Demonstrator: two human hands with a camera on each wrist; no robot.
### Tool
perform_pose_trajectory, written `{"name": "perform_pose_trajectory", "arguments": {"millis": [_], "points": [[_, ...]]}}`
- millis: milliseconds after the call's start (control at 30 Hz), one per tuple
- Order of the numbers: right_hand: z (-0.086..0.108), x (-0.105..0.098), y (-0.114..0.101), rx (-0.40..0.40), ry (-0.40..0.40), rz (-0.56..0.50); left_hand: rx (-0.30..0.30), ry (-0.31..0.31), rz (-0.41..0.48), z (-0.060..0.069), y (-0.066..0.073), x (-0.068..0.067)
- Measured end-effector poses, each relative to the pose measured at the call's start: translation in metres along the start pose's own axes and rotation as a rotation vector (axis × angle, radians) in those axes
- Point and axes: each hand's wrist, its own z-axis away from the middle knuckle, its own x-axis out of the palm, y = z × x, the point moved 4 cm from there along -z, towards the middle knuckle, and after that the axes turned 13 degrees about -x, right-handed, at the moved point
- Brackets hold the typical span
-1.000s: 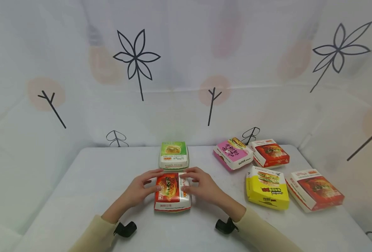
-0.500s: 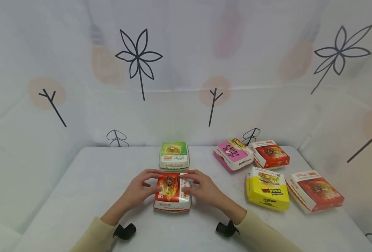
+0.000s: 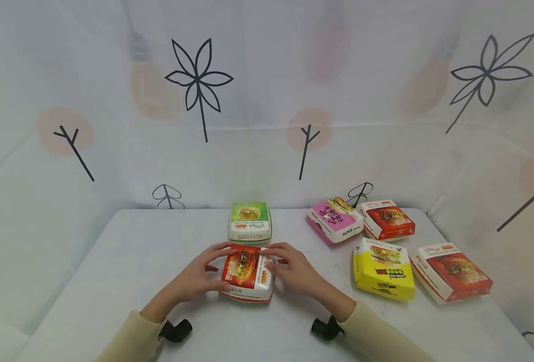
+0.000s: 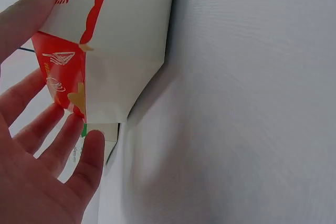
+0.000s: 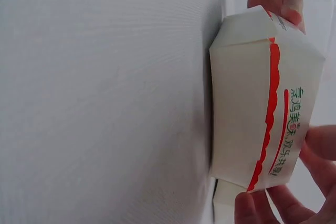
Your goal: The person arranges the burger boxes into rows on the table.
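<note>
A red and white burger box [image 3: 244,271] lies on the white table, held between both hands. My left hand [image 3: 196,276] grips its left side: the thumb touches the near left corner and the fingers reach the far edge. In the left wrist view, those fingers [image 4: 63,124] lie along the box's red side panel. My right hand [image 3: 294,269] holds the right side, thumb near the top edge and fingers at the far right corner. The right wrist view shows the box's white side [image 5: 241,108] with a red scalloped line. Just behind it stands a green and white burger box [image 3: 250,221].
To the right lie a pink burger box [image 3: 335,218], a red one [image 3: 386,219], a yellow one [image 3: 383,269] and another red and white one [image 3: 451,271]. A patterned white cloth [image 3: 258,166] hangs behind the table [image 3: 136,261].
The held box has turned slightly clockwise. My left thumb has slid toward its near corner, while my right thumb has shifted a little farther away along its right side. The other boxes stay put.
</note>
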Motion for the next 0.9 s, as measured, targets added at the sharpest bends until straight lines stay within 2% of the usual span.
{"name": "perform_pose_trajectory", "arguments": {"millis": [100,200,400,633,900], "points": [[-0.0005,-0.0011,0.0002,0.014,0.005,-0.014,0.005,-0.008,0.017,0.0022,0.0011,-0.0010],[-0.0007,-0.0015,0.0004,0.040,0.001,-0.031,0.036,0.002,0.024,0.0041,0.0023,-0.0029],[0.0015,-0.0015,0.0017,0.072,-0.018,-0.043,0.064,0.065,-0.006,0.0051,0.0005,-0.0083],[0.0043,-0.0007,0.0012,0.045,-0.035,-0.073,0.072,0.087,-0.009,0.0041,-0.0006,-0.0088],[0.0030,0.0014,-0.0013,0.001,-0.095,-0.069,0.078,0.162,0.007,0.0020,0.0028,-0.0085]]}}
